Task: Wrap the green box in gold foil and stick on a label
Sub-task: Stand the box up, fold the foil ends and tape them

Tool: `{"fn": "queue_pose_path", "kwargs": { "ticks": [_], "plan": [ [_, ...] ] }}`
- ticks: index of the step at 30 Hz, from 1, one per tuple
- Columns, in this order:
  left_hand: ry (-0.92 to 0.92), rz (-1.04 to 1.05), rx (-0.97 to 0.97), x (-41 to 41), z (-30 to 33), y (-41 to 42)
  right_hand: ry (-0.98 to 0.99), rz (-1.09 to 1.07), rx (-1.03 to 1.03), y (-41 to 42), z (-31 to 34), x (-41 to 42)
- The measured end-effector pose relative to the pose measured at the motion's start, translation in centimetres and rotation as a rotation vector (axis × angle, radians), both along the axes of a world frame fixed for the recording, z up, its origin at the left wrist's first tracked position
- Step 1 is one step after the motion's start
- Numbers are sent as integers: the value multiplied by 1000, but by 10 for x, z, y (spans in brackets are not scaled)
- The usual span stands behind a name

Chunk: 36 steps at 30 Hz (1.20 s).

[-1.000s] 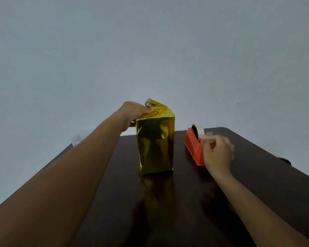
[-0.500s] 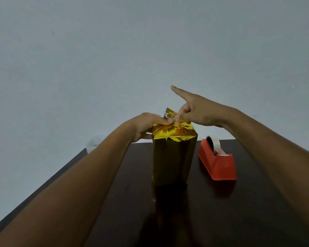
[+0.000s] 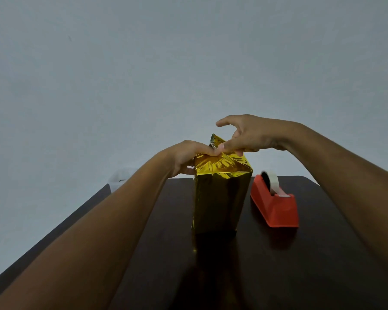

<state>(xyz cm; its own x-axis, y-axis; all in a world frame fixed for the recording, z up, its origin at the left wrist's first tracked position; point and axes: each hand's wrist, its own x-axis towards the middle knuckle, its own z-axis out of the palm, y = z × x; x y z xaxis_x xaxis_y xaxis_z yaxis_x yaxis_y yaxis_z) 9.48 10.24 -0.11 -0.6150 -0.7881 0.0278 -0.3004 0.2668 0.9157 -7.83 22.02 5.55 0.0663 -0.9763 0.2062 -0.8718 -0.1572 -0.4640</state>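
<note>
A tall box covered in gold foil (image 3: 220, 198) stands upright in the middle of the dark table (image 3: 323, 253). No green shows through the foil. My left hand (image 3: 186, 157) grips the box's top left edge and pins the folded foil flap there. My right hand (image 3: 246, 135) is over the top, thumb and a finger pressing on the foil fold beside my left fingertips, the index finger raised. A pointed foil flap (image 3: 215, 139) sticks up behind the fingers. Any tape under the fingers is hidden.
A red tape dispenser (image 3: 276, 204) with a white tape roll sits just right of the box. The table's left edge runs diagonally at the left. A pale container (image 3: 121, 177) stands beyond the table's far left corner, against the plain wall.
My right hand left the tape dispenser, rose to the box top and now presses on the foil fold. My left hand stayed on the top edge. The view shifted slightly.
</note>
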Motion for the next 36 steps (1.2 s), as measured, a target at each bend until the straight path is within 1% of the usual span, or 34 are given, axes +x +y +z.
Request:
{"fn": "queue_pose_path", "kwargs": {
  "ticks": [4, 12, 17, 20, 22, 25, 31, 32, 33, 34, 35, 36],
  "plan": [
    [1, 8, 7, -1, 0, 0, -15, -23, 42, -8, -3, -7],
    [-13, 6, 12, -1, 0, -3, 85, -67, 75, -20, -6, -1],
    [-5, -4, -15, 1, -1, -4, 157, -195, 144, -16, -4, 1],
    [9, -24, -44, 4, -2, -3, 206, -314, 175, -15, -5, -7],
    [20, -39, -45, 4, -3, -2, 120, -324, 227, -13, -11, -18],
    [34, -36, -44, 2, -3, 1, -86, -287, 259, -7, -26, -32],
    [63, -18, -6, 1, -4, 0, -522, -284, 203, -11, -72, -63],
    [76, -13, 7, 1, -4, -1, -569, -312, 175, -13, -84, -69],
    [87, -11, 20, 1, -5, -3, -574, -369, 120, -15, -96, -76],
    [93, -14, 32, 1, -6, -4, -493, -464, 73, -18, -109, -84],
    [96, -18, 41, 1, -8, -6, -354, -588, 58, -21, -124, -93],
    [99, -23, 48, 0, -9, -6, -195, -718, 91, -23, -140, -101]
  ]
}}
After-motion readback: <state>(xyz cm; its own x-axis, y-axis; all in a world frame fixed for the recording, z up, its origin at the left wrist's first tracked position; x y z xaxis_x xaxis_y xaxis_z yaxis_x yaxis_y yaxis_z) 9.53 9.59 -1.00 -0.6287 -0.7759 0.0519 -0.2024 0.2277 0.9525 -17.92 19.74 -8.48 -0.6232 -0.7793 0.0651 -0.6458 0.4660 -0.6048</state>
